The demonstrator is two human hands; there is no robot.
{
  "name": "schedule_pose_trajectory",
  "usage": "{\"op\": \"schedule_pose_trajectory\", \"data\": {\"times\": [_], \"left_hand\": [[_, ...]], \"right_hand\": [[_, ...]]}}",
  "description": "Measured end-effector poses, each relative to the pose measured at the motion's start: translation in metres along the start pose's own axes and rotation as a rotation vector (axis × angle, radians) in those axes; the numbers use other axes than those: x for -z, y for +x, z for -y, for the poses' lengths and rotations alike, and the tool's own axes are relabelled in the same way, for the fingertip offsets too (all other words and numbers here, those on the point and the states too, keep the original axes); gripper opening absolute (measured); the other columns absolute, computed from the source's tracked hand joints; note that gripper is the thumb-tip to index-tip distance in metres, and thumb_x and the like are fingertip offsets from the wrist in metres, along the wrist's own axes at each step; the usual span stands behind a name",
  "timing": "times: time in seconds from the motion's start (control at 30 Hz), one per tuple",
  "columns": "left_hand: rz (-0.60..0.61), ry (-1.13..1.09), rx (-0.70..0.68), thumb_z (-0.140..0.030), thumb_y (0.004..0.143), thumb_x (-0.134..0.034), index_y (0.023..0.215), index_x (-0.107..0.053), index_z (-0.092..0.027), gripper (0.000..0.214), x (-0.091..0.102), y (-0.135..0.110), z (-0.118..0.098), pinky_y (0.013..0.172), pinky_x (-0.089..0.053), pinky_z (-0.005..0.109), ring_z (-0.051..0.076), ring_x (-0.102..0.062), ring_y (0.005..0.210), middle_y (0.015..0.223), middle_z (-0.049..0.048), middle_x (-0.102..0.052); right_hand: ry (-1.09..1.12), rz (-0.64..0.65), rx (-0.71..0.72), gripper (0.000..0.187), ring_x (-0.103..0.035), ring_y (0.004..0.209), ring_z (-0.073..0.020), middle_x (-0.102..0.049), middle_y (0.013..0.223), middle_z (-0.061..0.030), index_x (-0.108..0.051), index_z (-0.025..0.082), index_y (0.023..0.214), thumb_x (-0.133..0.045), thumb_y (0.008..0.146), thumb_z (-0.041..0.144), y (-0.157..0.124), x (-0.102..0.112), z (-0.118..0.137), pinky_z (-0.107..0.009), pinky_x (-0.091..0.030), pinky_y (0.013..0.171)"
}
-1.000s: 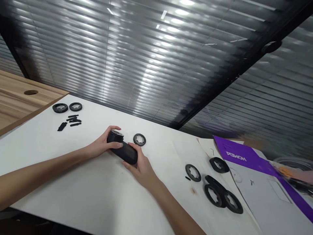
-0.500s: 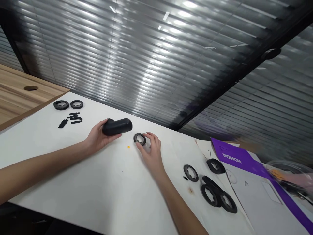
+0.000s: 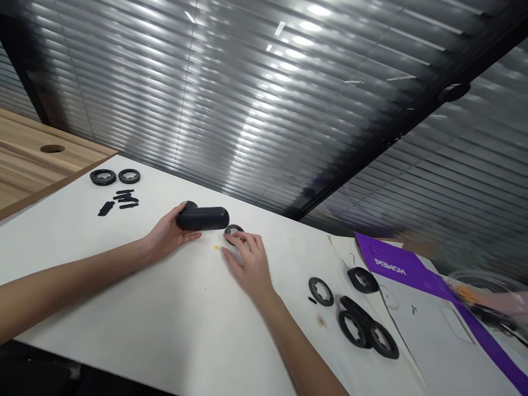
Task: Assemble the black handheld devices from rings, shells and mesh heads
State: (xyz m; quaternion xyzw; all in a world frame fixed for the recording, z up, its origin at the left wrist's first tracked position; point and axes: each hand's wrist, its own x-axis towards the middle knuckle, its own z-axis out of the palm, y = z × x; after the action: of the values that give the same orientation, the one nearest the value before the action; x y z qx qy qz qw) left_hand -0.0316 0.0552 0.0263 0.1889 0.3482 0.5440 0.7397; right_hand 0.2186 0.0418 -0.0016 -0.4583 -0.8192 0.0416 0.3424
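Note:
My left hand (image 3: 171,232) is closed around a black, rounded, elongated device (image 3: 204,218) with a round knob at its left end, holding it above the white table. To the right of it, my right hand (image 3: 246,258) hovers low over the table with thumb and fingers apart. Just beyond those fingers is a black ring with a notched inner edge (image 3: 234,227), partly hidden by them. A tiny yellow piece (image 3: 216,247) lies on the table close to the right thumb tip.
Two places hold more black rings: far left (image 3: 129,176) and right (image 3: 320,291). Several thin black strips (image 3: 129,205) lie near the left ones. A purple and white box (image 3: 391,269) and a clear plastic bag (image 3: 490,291) are at the right. Slatted blinds (image 3: 223,99) rise behind.
My right hand has let go of the black ring, leaving it on the table, and has shifted left toward the yellow piece. The device has moved slightly right and levelled.

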Motion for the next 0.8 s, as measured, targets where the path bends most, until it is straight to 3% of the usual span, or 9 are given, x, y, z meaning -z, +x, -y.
{"op": "schedule_pose_trajectory", "data": {"times": [0.13,0.23,0.4,0.53,0.67,0.8], "left_hand": [[0.017,0.009,-0.007,-0.045,0.097,-0.069,0.102,-0.07,-0.021,0.024,0.0,-0.001,0.001,0.08,-0.062,0.034,0.023,-0.07,0.095,0.115,0.0087,-0.072],[0.026,0.013,0.001,-0.046,0.099,-0.068,0.102,-0.07,-0.021,0.025,0.001,0.0,0.001,0.078,-0.062,0.032,0.021,-0.069,0.093,0.114,0.0081,-0.071],[0.041,0.06,-0.01,-0.052,0.095,-0.074,0.103,-0.069,-0.021,0.032,0.001,0.002,0.002,0.081,-0.063,0.03,0.021,-0.067,0.099,0.114,0.0076,-0.068],[0.112,0.229,-0.062,-0.052,0.084,-0.086,0.106,-0.066,-0.02,0.043,0.001,-0.002,0.006,0.077,-0.065,0.032,0.025,-0.067,0.105,0.113,0.0087,-0.065],[0.237,0.402,-0.049,-0.055,0.071,-0.094,0.114,-0.063,-0.019,0.065,0.002,-0.008,0.006,0.074,-0.067,0.04,0.027,-0.07,0.099,0.111,0.0082,-0.064],[0.275,0.47,-0.039,-0.058,0.063,-0.097,0.107,-0.063,-0.018,0.068,-0.003,-0.013,-0.001,0.073,-0.066,0.039,0.028,-0.071,0.099,0.11,0.0075,-0.065]], "right_hand": [[-0.056,0.082,0.105,0.025,-0.061,0.097,-0.029,-0.074,0.107,-0.0094,-0.08,0.03,0.12,-0.061,0.103,0.033,0.001,0.0,0.007,-0.049,-0.054,0.089],[-0.022,0.061,0.112,0.024,-0.062,0.093,-0.0283,-0.074,0.1,-0.0093,-0.081,0.03,0.115,-0.06,0.103,0.033,0.003,0.002,0.011,-0.047,-0.055,0.083],[0.122,-0.09,-0.057,0.03,-0.063,0.081,-0.0246,-0.069,0.085,-0.0054,-0.073,0.026,0.124,-0.063,0.101,0.04,0.003,0.007,0.014,-0.041,-0.056,0.079],[0.153,-0.033,-0.182,0.049,-0.062,0.074,-0.0213,-0.067,0.081,-0.0014,-0.064,0.024,0.138,-0.067,0.096,0.048,0.0,0.008,0.012,-0.035,-0.055,0.072],[0.07,0.011,-0.132,0.046,-0.06,0.064,-0.0197,-0.063,0.068,0.0006,-0.072,0.023,0.121,-0.072,0.09,0.056,-0.002,0.011,0.014,-0.032,-0.052,0.065],[-0.004,0.017,-0.104,0.046,-0.062,0.059,-0.0208,-0.068,0.065,-0.0013,-0.075,0.024,0.106,-0.075,0.084,0.064,0.003,0.01,0.026,-0.031,-0.05,0.059]]}}
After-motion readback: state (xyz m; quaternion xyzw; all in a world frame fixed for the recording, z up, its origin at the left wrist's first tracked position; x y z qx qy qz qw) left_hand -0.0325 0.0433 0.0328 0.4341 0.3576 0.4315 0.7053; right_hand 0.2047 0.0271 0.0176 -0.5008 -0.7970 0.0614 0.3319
